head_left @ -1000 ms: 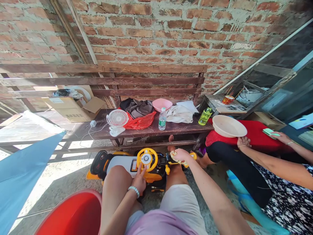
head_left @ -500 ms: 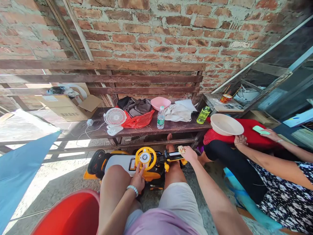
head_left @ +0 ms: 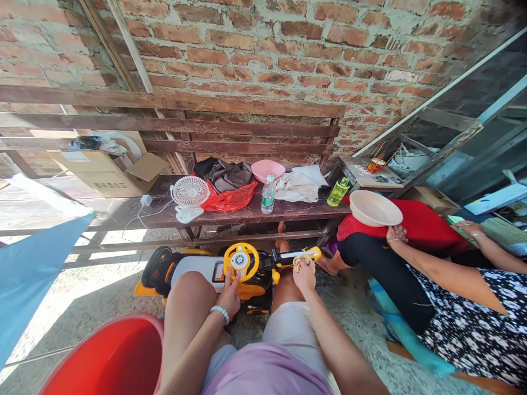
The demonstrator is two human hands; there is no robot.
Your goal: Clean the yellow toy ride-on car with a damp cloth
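Note:
My left hand (head_left: 229, 300), with a beaded bracelet on its wrist, rests against the lower rim of a yellow toy steering wheel (head_left: 255, 262). Two of its fingers are stretched out and spread, not wrapped round the rim. The wheel belongs to a yellow, black and white ride-on toy vehicle (head_left: 193, 270), which stands on the floor by my knees. A small, lumpy, cream-and-brown piece (head_left: 302, 260), whose kind I cannot make out, is held in my right hand (head_left: 305, 277). That hand is closed, in front of the toy's yellow-ended arm (head_left: 316, 253).
A dark wooden bench (head_left: 230, 218) carries a white fan (head_left: 190, 191), a water bottle (head_left: 267, 196), a pink basin (head_left: 268, 170) and a green bottle (head_left: 338, 192). At right sits another person (head_left: 453, 285), one hand by a cream basin (head_left: 375, 208). A red tub (head_left: 102, 356) stands at lower left.
My right hand has drawn back toward me and slightly left with the lumpy piece. My left hand stays on the wheel. The other person's phone-holding hand has moved right.

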